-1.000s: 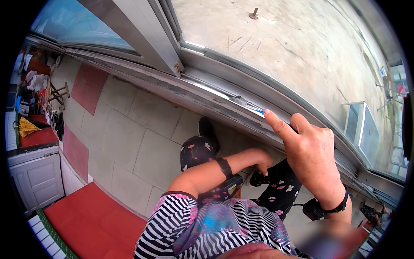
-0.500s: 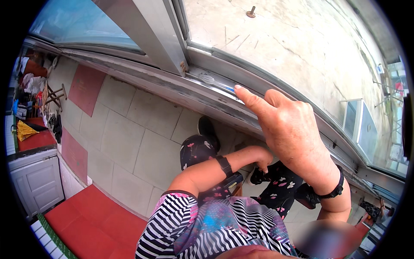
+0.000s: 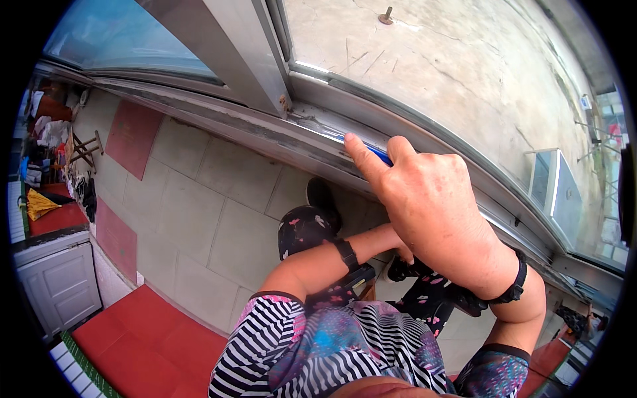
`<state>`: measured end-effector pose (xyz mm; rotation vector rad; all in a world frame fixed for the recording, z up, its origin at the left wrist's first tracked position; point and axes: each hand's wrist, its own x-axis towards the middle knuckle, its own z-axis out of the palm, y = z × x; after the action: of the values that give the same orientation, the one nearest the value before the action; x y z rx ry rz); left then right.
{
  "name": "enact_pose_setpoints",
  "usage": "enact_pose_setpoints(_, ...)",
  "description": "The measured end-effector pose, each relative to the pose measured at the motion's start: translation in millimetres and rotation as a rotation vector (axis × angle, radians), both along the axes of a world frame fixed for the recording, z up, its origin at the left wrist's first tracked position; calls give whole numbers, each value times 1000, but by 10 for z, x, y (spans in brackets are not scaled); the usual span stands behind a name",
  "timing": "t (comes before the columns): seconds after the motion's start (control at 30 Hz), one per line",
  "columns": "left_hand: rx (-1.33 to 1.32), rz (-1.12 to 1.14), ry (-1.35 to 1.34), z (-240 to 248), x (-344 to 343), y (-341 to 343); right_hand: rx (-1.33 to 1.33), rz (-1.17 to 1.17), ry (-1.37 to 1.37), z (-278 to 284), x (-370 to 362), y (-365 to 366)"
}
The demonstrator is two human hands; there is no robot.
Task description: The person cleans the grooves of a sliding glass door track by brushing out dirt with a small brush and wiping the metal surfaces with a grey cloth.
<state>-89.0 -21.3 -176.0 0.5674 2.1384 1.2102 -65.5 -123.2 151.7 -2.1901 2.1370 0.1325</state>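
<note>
My right hand (image 3: 424,179) is closed around a slim blue-handled brush (image 3: 379,154), its index finger stretched along the handle. The brush's pale, partly clear front end lies low in the window track (image 3: 348,126), close to the corner of the grey sash frame (image 3: 265,79); its exact shape is hard to make out. My left hand (image 3: 403,251) hangs bent at the wrist over my knee, below the right one. Most of it is hidden behind the right hand, and its fingers barely show.
Glass panes stand in the grey frame, with a concrete surface (image 3: 424,60) beyond. Tiled floor (image 3: 179,212) lies on the inner side. A red-topped ledge (image 3: 146,338) runs at lower left, near a grey cabinet door (image 3: 60,285). A folding stool (image 3: 85,149) and a yellow cloth item (image 3: 41,204) are far left.
My right hand has slid a little left along the track with the brush, and more of the blue handle shows. The left hand has shifted slightly left.
</note>
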Motion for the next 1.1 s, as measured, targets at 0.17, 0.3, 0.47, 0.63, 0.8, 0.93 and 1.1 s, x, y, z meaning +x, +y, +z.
enact_pose_setpoints(0.17, 4, -1, 0, -6, 35, 2, 67, -58, 39, 83, -93, 245)
enact_pose_setpoints(0.3, -3, -14, 0, -64, 93, 22, 55, -101, 96, 115, -141, 430)
enact_pose_setpoints(0.47, 12, -13, 17, -247, 155, 79, 75, -134, 121, 206, -187, 587)
enact_pose_setpoints(0.63, -65, -57, -114, 112, 185, -89, 104, -189, 140, 251, -258, 776)
enact_pose_setpoints(0.8, -54, -26, -27, 313, 261, -230, 72, -197, 127, 272, -249, 815)
enact_pose_setpoints(0.93, -62, -39, -4, 421, 285, -312, 68, -214, 69, 319, -346, 799)
enact_pose_setpoints(1.1, -32, -33, 45, 367, 297, -288, 37, -238, -3, 335, -439, 879)
